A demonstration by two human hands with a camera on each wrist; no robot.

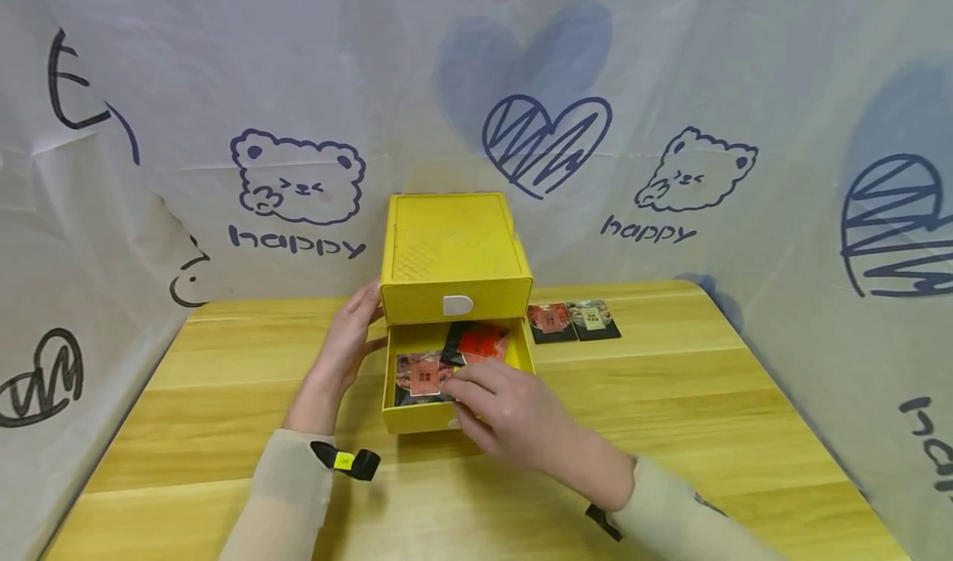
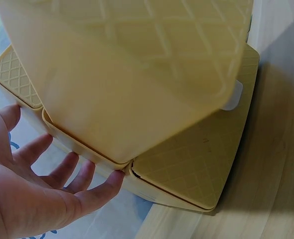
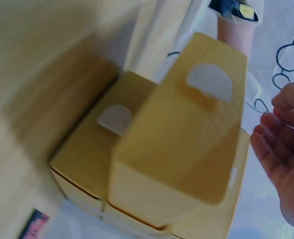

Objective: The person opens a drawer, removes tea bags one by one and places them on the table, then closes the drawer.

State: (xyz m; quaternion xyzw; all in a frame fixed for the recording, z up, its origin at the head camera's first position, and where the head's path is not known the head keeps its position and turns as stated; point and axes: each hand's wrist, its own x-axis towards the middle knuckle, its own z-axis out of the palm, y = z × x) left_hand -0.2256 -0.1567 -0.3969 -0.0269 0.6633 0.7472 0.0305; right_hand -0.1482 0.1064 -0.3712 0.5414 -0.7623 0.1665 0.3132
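Observation:
A yellow drawer cabinet point(image 1: 454, 238) stands on the table with a lower drawer point(image 1: 417, 419) pulled out. Inside lie flat square packets: one with a pinkish label point(image 1: 423, 376), and a dark one with a red label point(image 1: 484, 342) partly over it. My left hand point(image 1: 346, 338) rests its fingertips against the cabinet's left side; the left wrist view shows the fingers point(image 2: 67, 167) spread along it. Over the drawer's front right is my right hand point(image 1: 514, 412), its fingertips near the packets. In the right wrist view those fingers point(image 3: 269, 142) are loosely bent, with nothing visible between them.
Two more square packets, one with a red label point(image 1: 553, 321) and one with a pale green label point(image 1: 593, 318), lie on the wooden table point(image 1: 670, 412) right of the cabinet. Behind stands a white cloth backdrop point(image 1: 417, 81) with drawings. Another closed drawer point(image 3: 94, 144) sits beneath the pulled-out one.

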